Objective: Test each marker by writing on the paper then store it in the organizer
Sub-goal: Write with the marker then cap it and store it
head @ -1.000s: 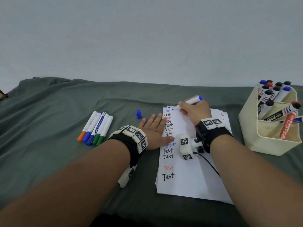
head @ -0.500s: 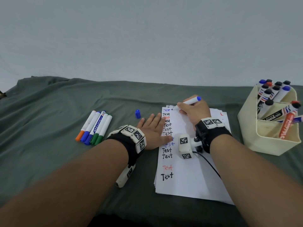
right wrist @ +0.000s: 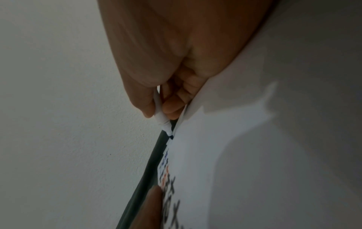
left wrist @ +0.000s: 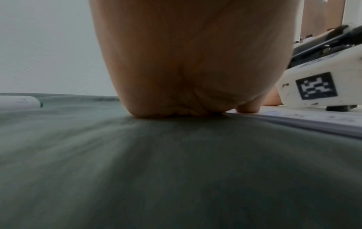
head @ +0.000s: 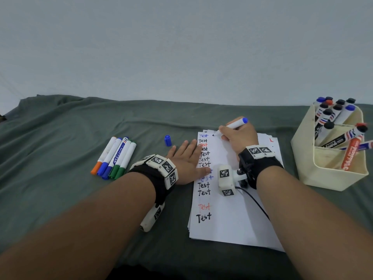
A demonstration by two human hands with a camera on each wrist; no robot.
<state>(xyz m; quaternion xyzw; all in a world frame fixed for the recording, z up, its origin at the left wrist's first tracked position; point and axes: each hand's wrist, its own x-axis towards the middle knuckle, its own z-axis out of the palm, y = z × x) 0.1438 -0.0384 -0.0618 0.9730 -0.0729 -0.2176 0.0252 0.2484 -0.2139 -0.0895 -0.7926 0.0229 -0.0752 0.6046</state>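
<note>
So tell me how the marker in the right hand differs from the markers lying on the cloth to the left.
The marker in the right hand is uncapped; the markers on the cloth all wear caps. It is gripped and tilted with its tip at the paper; they lie flat, side by side, untouched. It has a blue end; theirs are orange, blue and green. A loose blue cap lies on the cloth between them. All share white barrels.

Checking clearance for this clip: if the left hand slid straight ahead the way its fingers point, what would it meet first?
The left hand lies flat, fingers pointing away and slightly right along the paper's left edge. Straight on, it would probably pass right of the loose blue cap and meet only green cloth, though depth is unclear.
</note>
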